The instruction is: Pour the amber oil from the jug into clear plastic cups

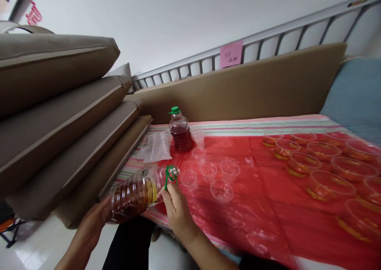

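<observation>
Left hand (pixel 95 221) partly hidden by bottle (pixel 131 196), rightmost cups (pixel 363 219) cut off; pink note (pixel 231 54) illegible

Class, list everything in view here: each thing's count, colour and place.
Tilted bottle: one, clear with brown liquid, front left
Upright bottle: one, clear with dark red liquid, back
Loose cups: five, clear, middle
Stacked cups: count unclear, clear, beside upright bottle
Filled cups: over ten, amber contents, right
Packet: one, whitish, left of upright bottle
Sheet: one, red, over striped cloth
Pads: at least four, brownish, left
Note: one, pink, on railing
Fabric: blue, far right
Hands: two, bare, left and right on tilted bottle
</observation>
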Motion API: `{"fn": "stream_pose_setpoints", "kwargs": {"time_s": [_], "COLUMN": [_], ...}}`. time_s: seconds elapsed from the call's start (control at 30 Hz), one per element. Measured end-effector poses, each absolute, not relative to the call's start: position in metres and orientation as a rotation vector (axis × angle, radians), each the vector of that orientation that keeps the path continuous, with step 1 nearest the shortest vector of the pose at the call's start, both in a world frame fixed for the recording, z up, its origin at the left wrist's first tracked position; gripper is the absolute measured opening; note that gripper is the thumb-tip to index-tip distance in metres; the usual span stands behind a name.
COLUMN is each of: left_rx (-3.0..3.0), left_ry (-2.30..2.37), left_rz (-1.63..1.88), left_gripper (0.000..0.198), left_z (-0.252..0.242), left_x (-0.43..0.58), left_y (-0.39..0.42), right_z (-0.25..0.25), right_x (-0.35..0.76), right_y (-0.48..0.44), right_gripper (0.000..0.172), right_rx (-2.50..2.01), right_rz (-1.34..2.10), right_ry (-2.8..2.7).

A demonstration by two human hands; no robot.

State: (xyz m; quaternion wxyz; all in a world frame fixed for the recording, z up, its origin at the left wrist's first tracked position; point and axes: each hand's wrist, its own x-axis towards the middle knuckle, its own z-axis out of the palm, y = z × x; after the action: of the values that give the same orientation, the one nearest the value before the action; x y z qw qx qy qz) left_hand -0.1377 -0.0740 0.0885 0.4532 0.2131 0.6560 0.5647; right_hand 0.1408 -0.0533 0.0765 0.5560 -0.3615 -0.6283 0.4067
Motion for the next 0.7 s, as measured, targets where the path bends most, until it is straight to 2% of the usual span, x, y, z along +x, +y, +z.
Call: {"fn": "stream_pose_setpoints", "kwargs": {"time_s": [0.2,0.7], "left_rx": [0.53,0.654], "left_ry": [1.7,1.837], "left_rz": [1.427,1.473], "left_gripper": [0.015,0.031], "left_z": [0.08,0.106], "left_x": [-0.146,-0.144], "left_y": [-0.075,-0.081], "right_z": [0.068,0.069], "right_x": [0.138,0.137], "right_y": [-0.049,-0.052], "right_gripper": [0.026,0.018], "right_rx": [-0.86,-0.851], "right_rz": [0.956,1.04], "right_ry": [-1.45,-1.38]}}
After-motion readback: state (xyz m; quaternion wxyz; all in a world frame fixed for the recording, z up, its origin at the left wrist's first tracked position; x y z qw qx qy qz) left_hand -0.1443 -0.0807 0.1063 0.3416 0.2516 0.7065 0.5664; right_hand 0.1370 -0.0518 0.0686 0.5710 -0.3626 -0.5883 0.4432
